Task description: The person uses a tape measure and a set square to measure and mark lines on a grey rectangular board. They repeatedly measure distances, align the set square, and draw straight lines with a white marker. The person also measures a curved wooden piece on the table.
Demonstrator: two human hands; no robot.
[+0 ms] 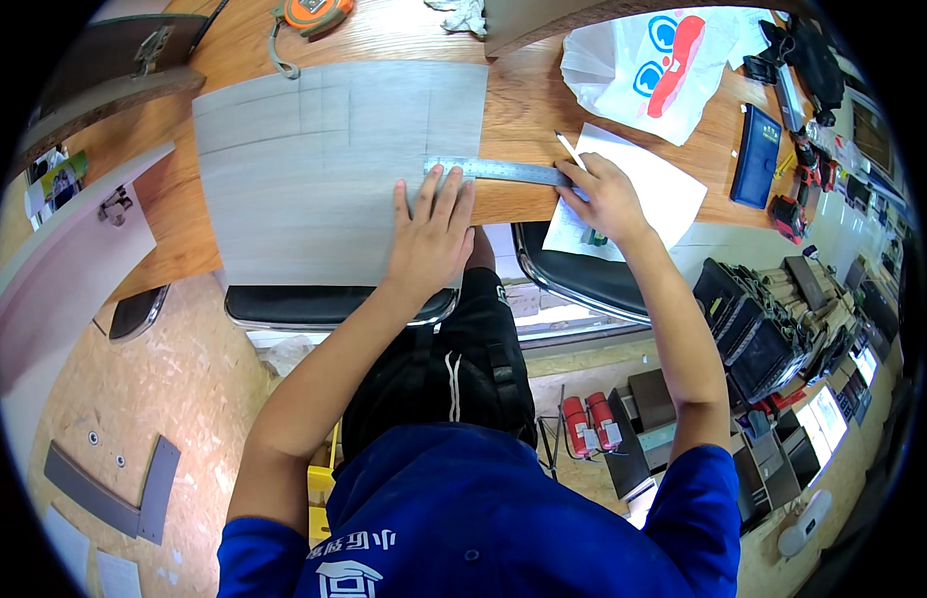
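Note:
A grey board (pixel 284 199) with thin pencil lines near its far side lies on the wooden table (pixel 523 115), its near edge sticking out past the table. Across the board's right edge runs a steel ruler (pixel 508 170). My left hand (pixel 428 224) lies flat with fingers stretched out, its fingertips at the ruler's left end. The right end of the ruler is gripped by my right hand (pixel 605 194), which also has a pencil (pixel 570 149) sticking out between its fingers. Under that hand is a white sheet of paper (pixel 667 194); a small green thing on it is partly hidden by my wrist.
An orange tape measure (pixel 314 14) sits at the far edge. A white plastic bag (pixel 638 75), a dark blue notebook (pixel 755 154) and a red-black power drill (pixel 788 214) are on the right. Black chairs (pixel 573 269) stand under the table's near edge. Fire extinguishers (pixel 591 424) stand below.

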